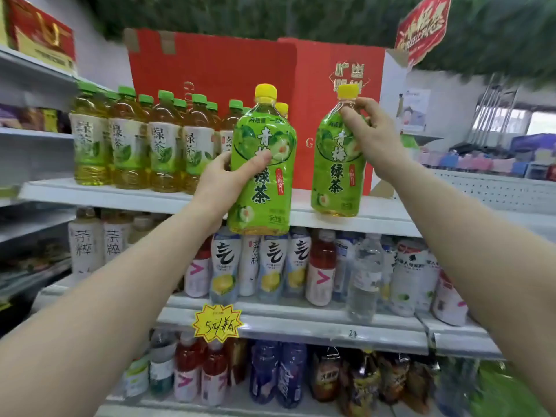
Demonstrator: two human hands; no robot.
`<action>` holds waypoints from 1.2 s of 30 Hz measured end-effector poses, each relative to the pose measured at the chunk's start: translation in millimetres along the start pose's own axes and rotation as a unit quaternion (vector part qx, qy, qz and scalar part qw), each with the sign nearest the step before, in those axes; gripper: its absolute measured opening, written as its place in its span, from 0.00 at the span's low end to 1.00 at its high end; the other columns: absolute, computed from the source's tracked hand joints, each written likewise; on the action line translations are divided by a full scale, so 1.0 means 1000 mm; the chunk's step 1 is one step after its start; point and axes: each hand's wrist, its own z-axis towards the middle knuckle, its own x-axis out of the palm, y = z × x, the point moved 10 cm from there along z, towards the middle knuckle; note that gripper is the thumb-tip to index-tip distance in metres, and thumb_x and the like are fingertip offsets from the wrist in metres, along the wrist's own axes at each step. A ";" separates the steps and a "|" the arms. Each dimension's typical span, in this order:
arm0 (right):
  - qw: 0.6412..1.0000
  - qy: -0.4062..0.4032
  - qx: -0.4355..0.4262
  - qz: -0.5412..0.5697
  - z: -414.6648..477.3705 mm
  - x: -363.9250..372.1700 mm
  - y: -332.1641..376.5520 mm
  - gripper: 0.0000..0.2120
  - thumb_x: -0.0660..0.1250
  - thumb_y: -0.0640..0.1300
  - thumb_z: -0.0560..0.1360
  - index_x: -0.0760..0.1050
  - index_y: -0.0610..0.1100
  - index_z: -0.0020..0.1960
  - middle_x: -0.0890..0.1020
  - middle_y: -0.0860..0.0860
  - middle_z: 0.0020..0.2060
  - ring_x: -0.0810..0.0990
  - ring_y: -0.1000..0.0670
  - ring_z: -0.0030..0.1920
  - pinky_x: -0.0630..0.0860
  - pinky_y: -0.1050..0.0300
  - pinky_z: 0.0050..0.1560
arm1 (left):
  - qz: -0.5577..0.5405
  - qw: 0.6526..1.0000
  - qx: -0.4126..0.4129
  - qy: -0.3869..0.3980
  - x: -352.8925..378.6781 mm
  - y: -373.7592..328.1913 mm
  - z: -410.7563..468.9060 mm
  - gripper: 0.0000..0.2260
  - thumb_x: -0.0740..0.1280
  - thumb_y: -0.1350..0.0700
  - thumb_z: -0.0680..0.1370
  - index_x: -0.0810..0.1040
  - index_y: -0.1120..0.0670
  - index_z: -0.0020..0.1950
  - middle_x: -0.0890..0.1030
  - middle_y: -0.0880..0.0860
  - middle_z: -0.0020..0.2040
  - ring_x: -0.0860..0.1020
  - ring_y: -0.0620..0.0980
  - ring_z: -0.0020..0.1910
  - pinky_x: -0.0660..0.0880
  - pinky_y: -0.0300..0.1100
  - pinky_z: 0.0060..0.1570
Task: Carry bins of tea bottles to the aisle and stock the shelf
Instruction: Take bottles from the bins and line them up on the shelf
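Head view: from the drinks aisle one sees both arms reaching up to the top shelf (105,192). The left hand (224,182) is wrapped round the waist of a yellow-capped plum green tea bottle (264,176), thumb across the label. It holds the bottle roughly upright in front of the shelf lip, base below the shelf surface, so the bottle is not yet set down; a mid-body grip suits a big full bottle that must be lifted over the edge.

The right hand (371,136) pinches a second plum green tea bottle (335,176) at the shoulder, just under its cap; its base looks to sit on the shelf near the front edge, though I cannot tell whether its weight is fully down; so high a grip suits steadying it or sliding it back, I judge.

Behind the two a third yellow cap (282,107) shows; this gap, right of the green-capped green tea bottles (132,145) and in front of the red cartons (216,76), therefore appears to be the plum tea's spot. The lower shelves carry other drinks (270,266) and a yellow star price tag (217,323); no bin is in view.
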 end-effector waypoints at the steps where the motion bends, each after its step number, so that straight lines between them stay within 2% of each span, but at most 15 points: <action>1: 1.000 -0.003 0.003 -0.009 0.006 0.006 -0.007 0.21 0.64 0.62 0.76 0.73 0.51 0.64 0.79 0.54 0.56 0.79 0.50 0.58 0.78 0.43 0.61 | 0.006 1.000 0.001 0.001 -0.003 0.003 0.007 0.31 0.77 0.35 0.65 0.78 0.50 0.61 0.86 0.48 0.50 0.85 0.47 0.48 0.82 0.50 0.50; 4: 1.000 0.001 0.018 -0.005 0.024 0.023 -0.029 0.23 0.64 0.65 0.74 0.73 0.52 0.63 0.80 0.53 0.57 0.79 0.50 0.57 0.78 0.44 0.59 | 0.023 1.000 0.003 0.003 -0.006 0.011 0.024 0.35 0.76 0.32 0.62 0.78 0.51 0.62 0.86 0.48 0.51 0.85 0.48 0.48 0.81 0.51 0.52; 7: 0.999 0.015 0.028 -0.009 0.034 0.041 -0.045 0.25 0.64 0.65 0.74 0.73 0.51 0.64 0.79 0.52 0.57 0.79 0.50 0.57 0.80 0.48 0.52 | 0.015 1.000 0.007 0.009 -0.004 0.018 0.033 0.31 0.74 0.35 0.65 0.79 0.51 0.61 0.86 0.47 0.48 0.85 0.44 0.44 0.81 0.40 0.42; 9: 0.999 0.017 0.036 -0.008 0.037 0.047 -0.057 0.24 0.63 0.64 0.75 0.73 0.51 0.64 0.80 0.53 0.57 0.79 0.50 0.58 0.78 0.45 0.59 | 0.020 1.000 0.017 0.013 -0.002 0.022 0.038 0.29 0.74 0.36 0.66 0.79 0.51 0.60 0.86 0.46 0.47 0.85 0.42 0.42 0.80 0.37 0.38; 13: 0.998 0.020 0.045 -0.039 0.037 0.048 -0.061 0.24 0.61 0.61 0.79 0.70 0.48 0.70 0.79 0.53 0.59 0.77 0.51 0.60 0.74 0.43 0.66 | 0.027 0.999 0.021 0.014 -0.003 0.033 0.047 0.34 0.75 0.31 0.61 0.79 0.48 0.60 0.86 0.45 0.49 0.85 0.45 0.47 0.82 0.46 0.48; 15: 0.990 0.026 -0.001 -0.142 0.028 0.047 -0.047 0.28 0.62 0.57 0.80 0.62 0.47 0.75 0.74 0.50 0.65 0.73 0.51 0.64 0.70 0.45 0.68 | 0.025 0.999 0.024 0.015 -0.003 0.037 0.051 0.34 0.74 0.30 0.60 0.80 0.48 0.59 0.86 0.45 0.49 0.85 0.44 0.47 0.81 0.47 0.49; 17: 0.969 0.028 -0.058 -0.237 0.010 0.049 -0.033 0.38 0.68 0.56 0.76 0.53 0.50 0.79 0.65 0.45 0.72 0.68 0.49 0.68 0.68 0.48 0.69 | 0.021 0.999 0.030 0.018 -0.002 0.038 0.052 0.33 0.74 0.31 0.61 0.80 0.48 0.59 0.86 0.45 0.49 0.85 0.45 0.47 0.81 0.46 0.48; 18: 0.957 0.047 -0.072 -0.275 0.001 0.056 -0.033 0.45 0.73 0.55 0.73 0.49 0.53 0.80 0.60 0.44 0.75 0.65 0.46 0.71 0.67 0.46 0.70 | 0.016 0.999 0.032 0.020 -0.001 0.038 0.053 0.32 0.76 0.32 0.62 0.80 0.48 0.59 0.86 0.45 0.49 0.85 0.45 0.47 0.81 0.45 0.47; 19: 0.944 0.075 -0.076 -0.311 -0.008 0.063 -0.036 0.50 0.76 0.55 0.70 0.46 0.55 0.80 0.54 0.44 0.78 0.59 0.44 0.75 0.64 0.44 0.72 | 0.009 0.999 0.032 0.020 0.000 0.038 0.054 0.31 0.77 0.33 0.63 0.80 0.48 0.59 0.86 0.45 0.49 0.85 0.45 0.47 0.81 0.44 0.46; 21: 0.928 0.109 -0.066 -0.351 -0.015 0.072 -0.050 0.55 0.79 0.53 0.68 0.43 0.53 0.81 0.43 0.46 0.80 0.49 0.42 0.79 0.56 0.43 0.77 | 0.002 0.999 0.033 0.025 0.003 0.036 0.056 0.30 0.75 0.35 0.64 0.79 0.50 0.60 0.86 0.46 0.49 0.85 0.44 0.47 0.81 0.42 0.45; 25: 0.933 0.117 -0.033 -0.339 -0.001 0.075 -0.068 0.58 0.79 0.52 0.68 0.40 0.48 0.81 0.39 0.50 0.79 0.52 0.42 0.79 0.57 0.45 0.76 | 0.015 0.998 0.045 0.037 0.004 0.029 0.059 0.28 0.76 0.35 0.64 0.80 0.48 0.58 0.86 0.45 0.49 0.85 0.44 0.47 0.81 0.44 0.47; 29: 0.931 0.128 -0.007 -0.342 0.018 0.088 -0.091 0.57 0.79 0.49 0.69 0.39 0.47 0.81 0.38 0.48 0.79 0.53 0.39 0.79 0.59 0.44 0.75 | 0.020 0.998 0.049 0.043 0.004 0.027 0.059 0.24 0.73 0.37 0.64 0.80 0.46 0.56 0.86 0.43 0.47 0.85 0.44 0.46 0.81 0.43 0.46; 32: 0.933 0.125 0.000 -0.337 0.032 0.096 -0.106 0.56 0.78 0.48 0.70 0.41 0.47 0.81 0.38 0.48 0.80 0.55 0.38 0.78 0.60 0.42 0.75 | 0.015 0.998 0.042 0.046 0.005 0.031 0.059 0.23 0.75 0.38 0.65 0.80 0.47 0.56 0.86 0.44 0.47 0.85 0.45 0.46 0.81 0.44 0.45; 36: 0.933 0.138 0.016 -0.333 0.038 0.102 -0.127 0.55 0.78 0.49 0.69 0.41 0.51 0.81 0.38 0.50 0.80 0.50 0.39 0.79 0.58 0.39 0.76 | 0.033 0.998 0.033 0.045 0.008 0.039 0.058 0.30 0.76 0.32 0.61 0.80 0.47 0.57 0.86 0.44 0.48 0.85 0.46 0.47 0.81 0.49 0.50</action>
